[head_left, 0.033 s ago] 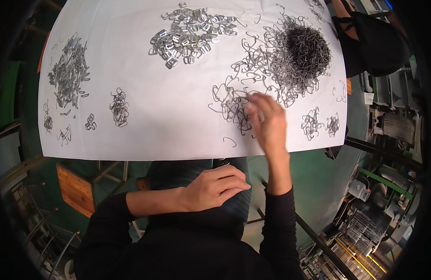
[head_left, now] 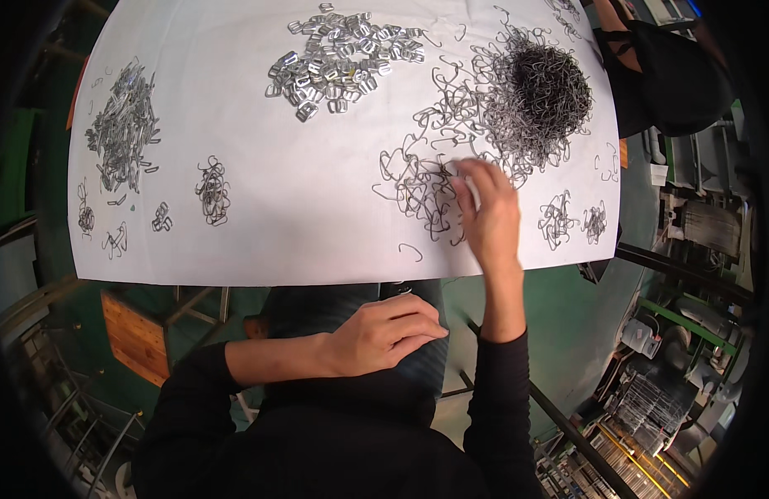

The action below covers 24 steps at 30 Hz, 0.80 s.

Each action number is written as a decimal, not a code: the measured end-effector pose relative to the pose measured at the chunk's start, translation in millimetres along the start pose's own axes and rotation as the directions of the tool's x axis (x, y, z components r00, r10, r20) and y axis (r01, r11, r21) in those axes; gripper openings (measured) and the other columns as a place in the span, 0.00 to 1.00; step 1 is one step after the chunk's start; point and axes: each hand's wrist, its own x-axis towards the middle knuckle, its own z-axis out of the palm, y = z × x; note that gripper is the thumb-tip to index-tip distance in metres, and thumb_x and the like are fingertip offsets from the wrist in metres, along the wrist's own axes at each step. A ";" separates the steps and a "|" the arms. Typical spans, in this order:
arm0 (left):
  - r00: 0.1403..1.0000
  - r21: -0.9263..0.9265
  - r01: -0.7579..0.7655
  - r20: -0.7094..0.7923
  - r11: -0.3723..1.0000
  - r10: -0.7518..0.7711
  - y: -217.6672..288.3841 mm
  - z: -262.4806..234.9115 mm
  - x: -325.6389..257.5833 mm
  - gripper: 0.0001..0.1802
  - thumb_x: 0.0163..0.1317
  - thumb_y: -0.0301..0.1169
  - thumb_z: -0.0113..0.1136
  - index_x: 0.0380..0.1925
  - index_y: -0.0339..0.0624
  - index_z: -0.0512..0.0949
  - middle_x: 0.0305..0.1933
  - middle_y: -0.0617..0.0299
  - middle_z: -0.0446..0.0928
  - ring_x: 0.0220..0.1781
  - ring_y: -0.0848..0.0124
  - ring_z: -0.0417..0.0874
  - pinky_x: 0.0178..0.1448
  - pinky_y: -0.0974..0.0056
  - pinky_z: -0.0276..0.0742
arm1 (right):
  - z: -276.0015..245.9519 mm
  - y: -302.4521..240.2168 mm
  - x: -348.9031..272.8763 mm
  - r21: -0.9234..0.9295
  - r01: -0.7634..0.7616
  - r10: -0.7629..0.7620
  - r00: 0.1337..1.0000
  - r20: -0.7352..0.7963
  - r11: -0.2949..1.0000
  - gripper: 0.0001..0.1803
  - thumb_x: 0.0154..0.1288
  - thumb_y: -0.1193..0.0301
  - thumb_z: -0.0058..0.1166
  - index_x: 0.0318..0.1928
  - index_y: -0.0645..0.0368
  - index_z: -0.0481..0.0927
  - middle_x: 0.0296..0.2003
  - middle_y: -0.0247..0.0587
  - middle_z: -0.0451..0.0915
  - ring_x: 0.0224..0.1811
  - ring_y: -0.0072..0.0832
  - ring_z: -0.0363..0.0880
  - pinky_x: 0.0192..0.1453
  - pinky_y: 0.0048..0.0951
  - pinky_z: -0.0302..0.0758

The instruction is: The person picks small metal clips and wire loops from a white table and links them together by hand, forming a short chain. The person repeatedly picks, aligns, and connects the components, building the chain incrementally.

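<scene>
My right hand point(head_left: 491, 218) is over the right edge of a loose cluster of bent wire hooks point(head_left: 413, 195) on the white table. Its fingers are curved, with a gap between thumb and forefinger, and no held piece shows. Slightly blurred fingertips hover at or just above the hooks; contact is hard to judge. A dense dark heap of wire hooks point(head_left: 552, 91) lies beyond this hand, thinning toward the cluster. In front of the table edge, my left hand point(head_left: 383, 334) rests above my lap, fingers folded together. Its palm side is hidden, so anything inside cannot be seen.
The white tabletop point(head_left: 301, 200) also bears a pile of silver metal buckles point(head_left: 343, 66), narrow metal pieces point(head_left: 125, 129) at left, and a small wire bundle point(head_left: 212, 191). Small hook groups point(head_left: 556, 220) lie at right. Another person's dark sleeve point(head_left: 675, 79) shows at far right.
My right hand has shifted slightly to the right and away from the cluster's middle, uncovering more hooks. My left hand stays in place.
</scene>
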 end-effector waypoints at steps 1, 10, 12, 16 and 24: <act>1.000 0.004 -0.010 0.006 1.000 0.009 0.0 -0.4 0.0 0.09 0.53 0.20 0.66 0.34 0.39 0.80 0.37 0.60 0.77 0.34 0.65 0.80 0.35 0.65 0.79 | -2.8 5.8 5.2 -0.119 0.034 -0.040 0.998 -0.050 0.992 0.09 0.59 0.72 0.60 0.42 0.50 0.84 0.46 0.37 0.80 0.49 0.37 0.78 0.50 0.41 0.71; 1.000 0.074 0.001 -0.027 0.997 0.001 -3.2 -2.1 -0.9 0.13 0.47 0.17 0.68 0.34 0.41 0.83 0.38 0.62 0.79 0.32 0.70 0.82 0.33 0.69 0.81 | -12.3 12.4 26.8 0.087 -0.056 0.050 0.996 0.070 0.995 0.08 0.59 0.79 0.57 0.39 0.60 0.83 0.35 0.41 0.79 0.34 0.36 0.79 0.39 0.34 0.75; 0.999 0.074 -0.026 -0.031 0.997 0.028 -4.0 -1.8 -1.0 0.13 0.47 0.17 0.68 0.34 0.41 0.83 0.38 0.62 0.79 0.32 0.70 0.82 0.33 0.69 0.81 | -7.7 10.5 28.6 -0.008 -0.082 0.082 0.994 0.072 0.997 0.07 0.61 0.78 0.56 0.39 0.60 0.83 0.35 0.41 0.79 0.32 0.33 0.79 0.38 0.32 0.74; 0.999 0.070 -0.022 -0.022 0.997 0.024 -1.2 -1.5 -3.7 0.13 0.47 0.16 0.68 0.34 0.40 0.83 0.38 0.61 0.79 0.32 0.70 0.83 0.34 0.69 0.81 | -6.2 11.9 27.5 -0.122 -0.137 0.134 0.991 -0.029 0.983 0.06 0.63 0.76 0.54 0.38 0.59 0.83 0.35 0.41 0.78 0.31 0.35 0.79 0.37 0.33 0.74; 0.999 0.074 -0.019 -0.036 0.997 0.022 0.7 1.8 -8.9 0.09 0.51 0.19 0.66 0.33 0.41 0.81 0.36 0.62 0.77 0.29 0.68 0.80 0.31 0.68 0.77 | 7.6 4.3 13.0 -0.012 -0.167 0.167 0.986 -0.027 0.986 0.06 0.60 0.71 0.59 0.37 0.59 0.83 0.32 0.42 0.78 0.30 0.36 0.77 0.36 0.34 0.73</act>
